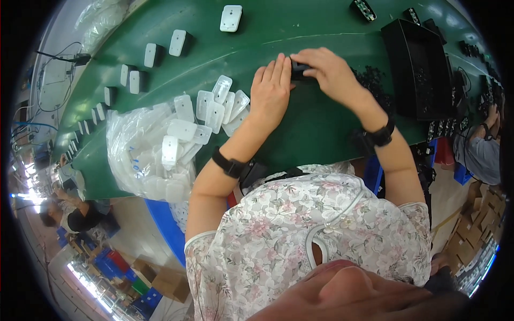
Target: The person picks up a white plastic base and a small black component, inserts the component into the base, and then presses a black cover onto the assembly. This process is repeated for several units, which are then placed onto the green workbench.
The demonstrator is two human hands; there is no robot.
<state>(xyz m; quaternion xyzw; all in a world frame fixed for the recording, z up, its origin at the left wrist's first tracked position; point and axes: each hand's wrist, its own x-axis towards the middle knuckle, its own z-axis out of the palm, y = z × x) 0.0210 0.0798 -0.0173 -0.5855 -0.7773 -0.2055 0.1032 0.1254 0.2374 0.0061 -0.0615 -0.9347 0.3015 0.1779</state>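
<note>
A small black casing (pixel 300 70) rests at the far middle of the green table, between my two hands and partly covered by them. My left hand (pixel 272 91) steadies its left side, fingers straight and together, with the thumb tip against its near edge. From the right, my right hand (pixel 327 72) bends its fingers over the top of the casing; whether a smaller part is pinched there is hidden. Left of my left hand lie several loose white plastic covers (pixel 215 115), some spilling from a clear plastic bag (pixel 144 150).
A black open bin (pixel 415 101) stands at the right, with a heap of tiny black parts (pixel 373 80) beside it. White-topped units (pixel 231 18) form a curved row along the far left. Circuit boards (pixel 364 9) lie at the far right. Other people work at both sides.
</note>
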